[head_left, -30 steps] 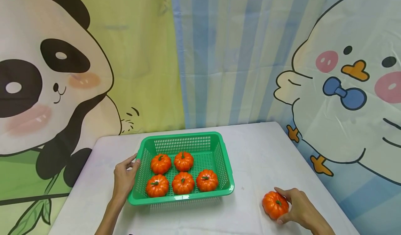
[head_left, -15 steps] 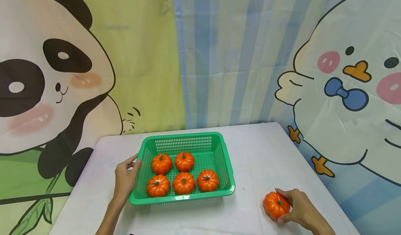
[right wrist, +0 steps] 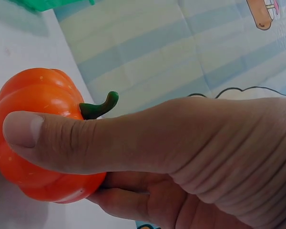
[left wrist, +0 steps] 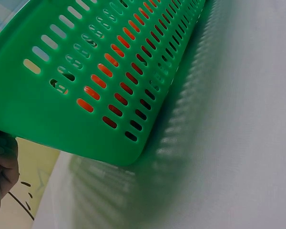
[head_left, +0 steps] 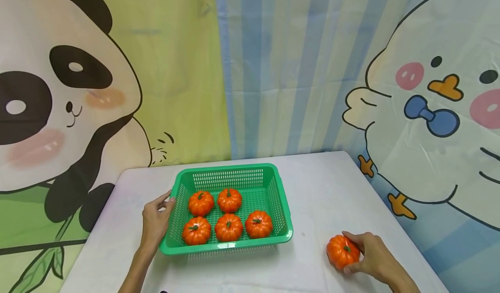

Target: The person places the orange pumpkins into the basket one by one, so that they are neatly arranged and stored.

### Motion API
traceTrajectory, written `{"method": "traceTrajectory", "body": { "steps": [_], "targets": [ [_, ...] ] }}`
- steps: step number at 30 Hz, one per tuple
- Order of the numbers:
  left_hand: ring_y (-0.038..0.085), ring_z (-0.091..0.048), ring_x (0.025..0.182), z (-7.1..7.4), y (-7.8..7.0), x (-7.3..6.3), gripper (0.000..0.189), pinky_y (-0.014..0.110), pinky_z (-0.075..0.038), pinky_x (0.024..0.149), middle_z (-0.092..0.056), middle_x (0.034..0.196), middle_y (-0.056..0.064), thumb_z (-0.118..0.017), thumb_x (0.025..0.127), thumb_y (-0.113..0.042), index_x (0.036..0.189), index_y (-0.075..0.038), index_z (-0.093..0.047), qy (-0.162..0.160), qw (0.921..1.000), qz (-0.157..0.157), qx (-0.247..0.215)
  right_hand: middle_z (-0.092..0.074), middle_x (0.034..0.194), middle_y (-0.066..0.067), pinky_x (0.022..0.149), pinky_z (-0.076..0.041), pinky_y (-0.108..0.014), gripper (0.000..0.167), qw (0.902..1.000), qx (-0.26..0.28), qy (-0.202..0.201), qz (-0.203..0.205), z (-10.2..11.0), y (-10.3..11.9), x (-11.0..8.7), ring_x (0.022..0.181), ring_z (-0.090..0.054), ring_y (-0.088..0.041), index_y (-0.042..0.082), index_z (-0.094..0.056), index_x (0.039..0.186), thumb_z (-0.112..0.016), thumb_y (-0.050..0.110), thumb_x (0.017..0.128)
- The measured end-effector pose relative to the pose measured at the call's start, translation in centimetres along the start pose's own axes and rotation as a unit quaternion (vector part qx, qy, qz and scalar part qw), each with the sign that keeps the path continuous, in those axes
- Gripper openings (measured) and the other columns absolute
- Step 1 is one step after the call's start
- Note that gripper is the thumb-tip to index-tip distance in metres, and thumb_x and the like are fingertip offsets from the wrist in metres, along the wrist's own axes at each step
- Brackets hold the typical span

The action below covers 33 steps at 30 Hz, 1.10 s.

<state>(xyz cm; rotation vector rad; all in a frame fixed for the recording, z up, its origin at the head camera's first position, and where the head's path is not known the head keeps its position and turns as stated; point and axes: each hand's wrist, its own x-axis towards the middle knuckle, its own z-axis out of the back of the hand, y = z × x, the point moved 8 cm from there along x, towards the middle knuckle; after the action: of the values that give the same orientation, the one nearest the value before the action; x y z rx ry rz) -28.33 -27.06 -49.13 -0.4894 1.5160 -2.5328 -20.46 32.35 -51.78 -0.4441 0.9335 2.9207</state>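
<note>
Thumb [right wrist: 62,143] over pumpkin [right wrist: 38,119]; wrist view only.

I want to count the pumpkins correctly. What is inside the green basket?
Inside the green basket lie five orange pumpkins, two in the back row and three in front. The floor beneath them is covered. A sixth pumpkin sits outside, gripped by the right hand.

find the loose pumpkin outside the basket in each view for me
Head: the loose pumpkin sits lower right on the table, gripped by the right hand.
Left wrist: not in it; only the green basket wall shows.
Right wrist: it fills the left side, under the thumb.
Shared landmark: the green basket, a corner top left in the right wrist view.
</note>
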Motion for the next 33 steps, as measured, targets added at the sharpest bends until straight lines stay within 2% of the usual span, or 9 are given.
{"method": "traceTrajectory", "body": {
  "steps": [5, 15, 23, 33],
  "targets": [
    [0.000, -0.069, 0.055, 0.0, -0.2, 0.1, 0.044, 0.023, -0.055, 0.052, -0.075, 0.090, 0.024, -0.064, 0.111, -0.019, 0.148, 0.006, -0.064, -0.003, 1.0000, -0.007, 0.003, -0.075, 0.135, -0.025, 0.101, -0.061, -0.054, 0.099, 0.9999, -0.006, -0.006, 0.009, 0.3, 0.5, 0.1, 0.122, -0.074, -0.042, -0.011, -0.063, 0.145, -0.107, 0.022, 0.062],
    [0.002, -0.068, 0.052, 0.0, 0.0, -0.1, 0.044, 0.024, -0.054, 0.050, -0.076, 0.090, 0.024, -0.064, 0.111, -0.019, 0.148, 0.004, -0.065, -0.002, 1.0000, -0.003, 0.006, -0.078, 0.131, -0.019, 0.100, -0.062, -0.052, 0.096, 0.9998, -0.002, -0.010, 0.017, 0.1, 1.8, 0.0, 0.120, -0.074, -0.037, -0.010, -0.065, 0.144, -0.107, 0.019, 0.063],
    [0.003, -0.068, 0.052, 0.0, 0.0, -0.1, 0.044, 0.024, -0.054, 0.050, -0.076, 0.092, 0.024, -0.064, 0.111, -0.020, 0.148, 0.004, -0.065, -0.004, 0.9999, -0.007, 0.009, -0.078, 0.130, -0.019, 0.099, -0.063, -0.051, 0.094, 0.9988, -0.010, -0.010, 0.047, 0.4, 3.0, 0.0, 0.118, -0.075, -0.035, -0.010, -0.064, 0.144, -0.106, 0.018, 0.064],
    [0.002, -0.069, 0.053, 0.1, 0.0, -0.2, 0.044, 0.024, -0.054, 0.050, -0.076, 0.093, 0.025, -0.063, 0.111, -0.020, 0.148, 0.004, -0.065, -0.005, 0.9999, -0.011, 0.001, -0.079, 0.129, -0.012, 0.099, -0.063, -0.050, 0.096, 0.9966, -0.016, -0.008, 0.080, 1.1, 5.0, 0.2, 0.109, -0.071, -0.022, -0.009, -0.064, 0.146, -0.107, 0.020, 0.064]
  ]
}}
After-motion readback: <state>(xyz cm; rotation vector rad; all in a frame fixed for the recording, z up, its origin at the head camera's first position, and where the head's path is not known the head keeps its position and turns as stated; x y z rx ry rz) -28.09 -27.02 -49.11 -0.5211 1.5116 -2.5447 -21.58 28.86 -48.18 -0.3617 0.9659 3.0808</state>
